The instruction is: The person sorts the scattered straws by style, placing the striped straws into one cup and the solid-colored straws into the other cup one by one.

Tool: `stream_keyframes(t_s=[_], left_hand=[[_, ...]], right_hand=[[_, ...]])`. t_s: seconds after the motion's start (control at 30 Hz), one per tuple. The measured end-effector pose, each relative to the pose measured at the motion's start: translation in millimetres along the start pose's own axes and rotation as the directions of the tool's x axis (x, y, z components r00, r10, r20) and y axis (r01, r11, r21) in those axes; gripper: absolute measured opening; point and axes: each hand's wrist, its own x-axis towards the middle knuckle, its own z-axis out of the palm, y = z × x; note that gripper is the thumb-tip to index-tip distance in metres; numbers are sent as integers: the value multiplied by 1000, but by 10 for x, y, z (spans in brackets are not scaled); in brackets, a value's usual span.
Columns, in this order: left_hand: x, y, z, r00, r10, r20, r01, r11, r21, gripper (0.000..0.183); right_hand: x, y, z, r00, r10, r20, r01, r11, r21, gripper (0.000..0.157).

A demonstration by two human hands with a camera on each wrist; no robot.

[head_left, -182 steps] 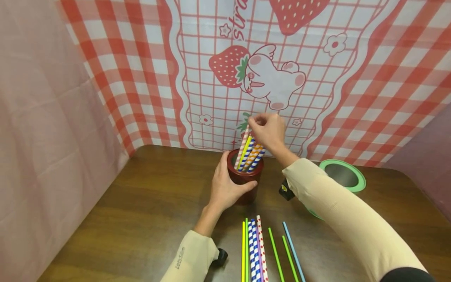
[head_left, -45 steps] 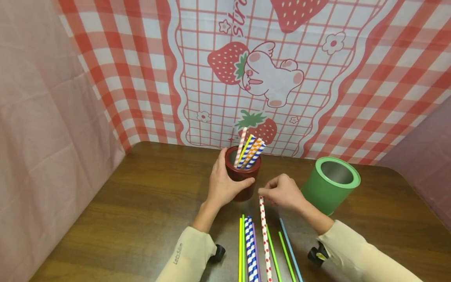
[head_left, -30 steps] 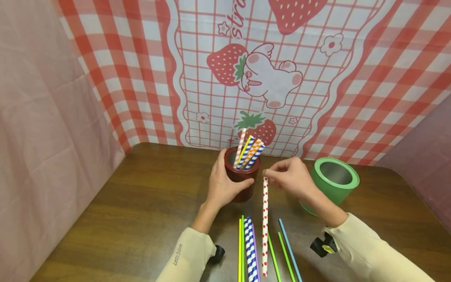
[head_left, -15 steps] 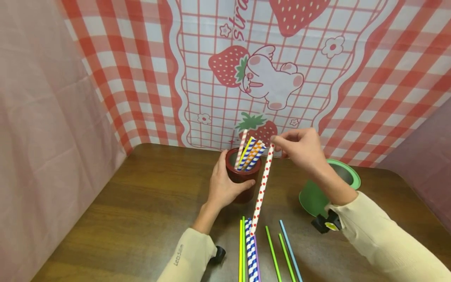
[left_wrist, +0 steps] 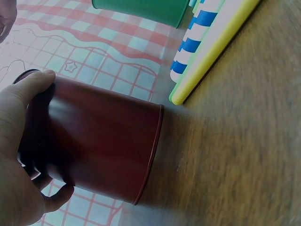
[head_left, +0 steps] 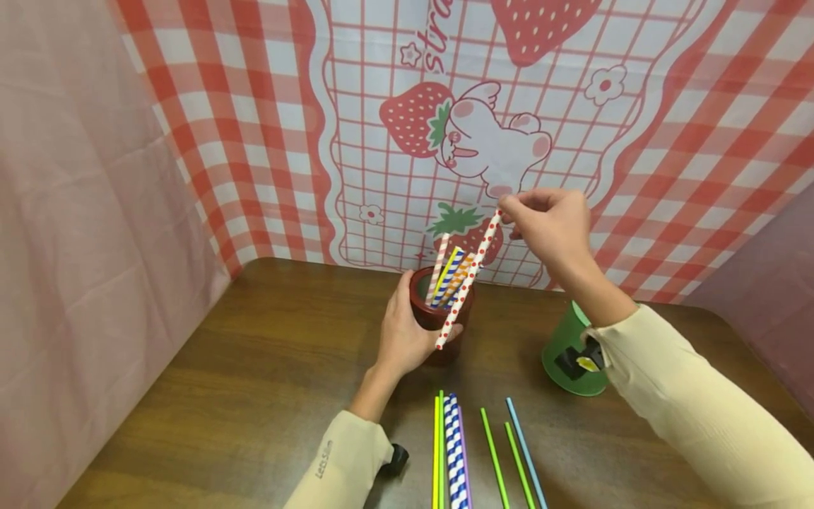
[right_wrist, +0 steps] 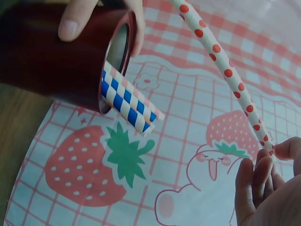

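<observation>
Left hand [head_left: 403,336] wraps round dark red cup [left_wrist: 103,136], bunch of straws [head_left: 452,272] poking out. Right hand [head_left: 558,226] pinches red-dotted straw [head_left: 469,279] by top end, kinda slanted toward left hand, outside cup. Loose straws [head_left: 455,452] lie nearside of hands.

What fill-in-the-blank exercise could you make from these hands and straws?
The right hand pinches a white straw with ____ dots.
The left hand grips the dark red container, which holds several ____.
The other container, partly hidden by a sleeve, is ____.
On the table, the rightmost straw is ____.

Missing words: red; straws; green; blue.
</observation>
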Motion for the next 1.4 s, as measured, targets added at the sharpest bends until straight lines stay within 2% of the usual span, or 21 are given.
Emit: stream_keyframes(t_s=[0.3,0.47,0.77,1.07,1.4], left_hand=[[0,-2,-7,998,-41,41,42,999,-27,111],[-4,0,-9,997,-52,53,53,998,-31,111],[11,-12,-12,998,-36,46,38,999,-34,110],[13,-20,-17,998,-34,54,36,999,-37,109],[18,-25,-17,997,-40,61,43,999,-34,109]], right_hand=[[247,-17,77,993,-78,-92,71,995,-76,24],[318,-3,143,988,-113,-109,100,987,-122,26],[376,25,323,972,-211,-103,183,956,-229,26],[428,24,482,977,-200,-80,175,954,-244,26],[424,110,679,970,-239,-51,212,925,-315,26]])
